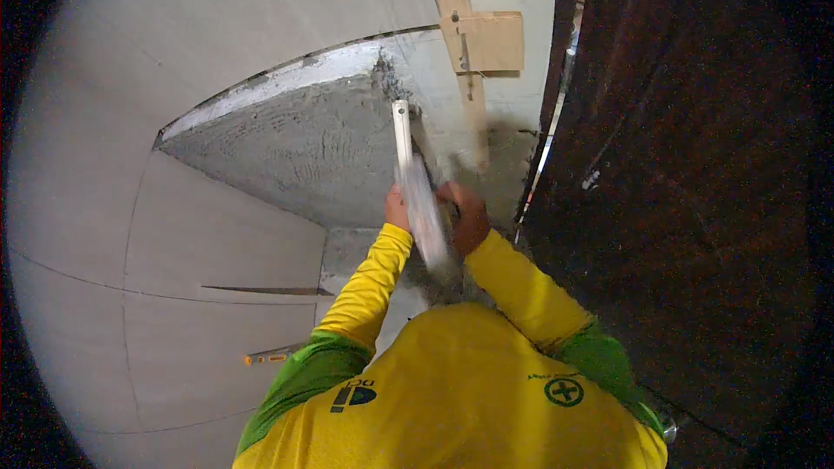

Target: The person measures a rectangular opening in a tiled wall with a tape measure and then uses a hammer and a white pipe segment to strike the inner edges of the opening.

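A long pale bar [402,135] with a small hole at its far end slants toward me, its near part smeared by motion. On its left side my left hand [397,208] is closed round the bar's edge, its fingers partly hidden. My right hand [469,217] is curled just right of the bar, blurred, and I cannot make out what lies in its fingers. Beyond both hands spreads a patch of rough grey mortar [295,139], ridged in places. A whitish band [287,82] borders its far edge.
Large light grey tiles [200,226] surround the mortar on the left. Nailed wooden strips [491,42] stand at the far side. A yellow and grey hand tool [269,356] lies beside my left sleeve. At right, a thin shiny strip [556,104] edges a dark brown surface [678,174].
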Demonstrator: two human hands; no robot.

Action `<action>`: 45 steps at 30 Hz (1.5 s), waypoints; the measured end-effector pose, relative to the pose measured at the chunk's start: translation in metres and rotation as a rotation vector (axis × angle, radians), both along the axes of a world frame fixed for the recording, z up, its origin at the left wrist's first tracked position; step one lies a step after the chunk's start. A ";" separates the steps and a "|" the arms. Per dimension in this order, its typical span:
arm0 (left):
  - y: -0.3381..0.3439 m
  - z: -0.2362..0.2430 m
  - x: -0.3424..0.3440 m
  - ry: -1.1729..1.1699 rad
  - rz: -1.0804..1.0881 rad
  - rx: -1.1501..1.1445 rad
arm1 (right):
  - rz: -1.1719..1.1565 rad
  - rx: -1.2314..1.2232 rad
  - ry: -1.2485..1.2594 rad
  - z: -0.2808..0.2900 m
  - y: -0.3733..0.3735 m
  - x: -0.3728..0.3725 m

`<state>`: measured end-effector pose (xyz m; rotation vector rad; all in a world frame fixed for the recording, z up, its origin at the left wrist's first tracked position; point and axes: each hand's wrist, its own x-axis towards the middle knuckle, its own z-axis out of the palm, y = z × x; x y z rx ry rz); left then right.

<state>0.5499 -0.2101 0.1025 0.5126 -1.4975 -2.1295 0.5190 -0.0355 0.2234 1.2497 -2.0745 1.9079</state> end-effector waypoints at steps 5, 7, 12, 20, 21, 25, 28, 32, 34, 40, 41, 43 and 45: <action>0.021 0.047 0.009 -0.254 0.067 -0.523 | -0.047 0.202 -0.324 -0.007 0.001 -0.009; 0.035 0.066 0.008 -0.241 0.067 -0.558 | -0.122 0.376 -0.276 -0.009 0.007 0.002; 0.037 0.068 0.007 -0.034 0.198 -0.711 | 0.069 -0.140 -0.234 -0.010 -0.002 0.001; 0.078 0.156 0.026 -0.335 -0.169 0.335 | -0.110 0.309 -0.367 -0.035 0.039 0.002; 0.092 0.177 0.037 -0.335 -0.310 0.437 | -0.101 0.310 -0.365 -0.041 0.049 0.014; 0.106 0.157 0.059 -0.391 -0.230 -0.093 | -0.338 0.281 0.357 -0.088 0.077 0.025; 0.062 0.102 0.065 -0.495 -0.086 -0.571 | -0.268 0.213 0.285 -0.068 0.079 0.037; 0.040 0.070 0.068 -0.525 0.035 -0.906 | -0.224 0.194 -0.009 -0.087 0.081 0.038; 0.039 0.076 0.069 -0.562 0.037 -0.822 | -0.170 0.150 -0.138 -0.081 0.078 0.040; 0.039 0.070 0.068 -0.533 0.054 -0.819 | -0.200 0.095 -0.305 -0.101 0.067 0.043; 0.038 0.070 0.070 -0.535 0.057 -0.815 | -0.130 0.079 -0.291 -0.097 0.065 0.042; 0.038 0.075 0.068 -0.518 0.069 -0.834 | -0.087 0.202 -0.060 -0.102 0.068 0.036; 0.036 0.082 0.065 -0.491 0.065 -0.854 | -0.037 0.324 0.171 -0.096 0.067 0.033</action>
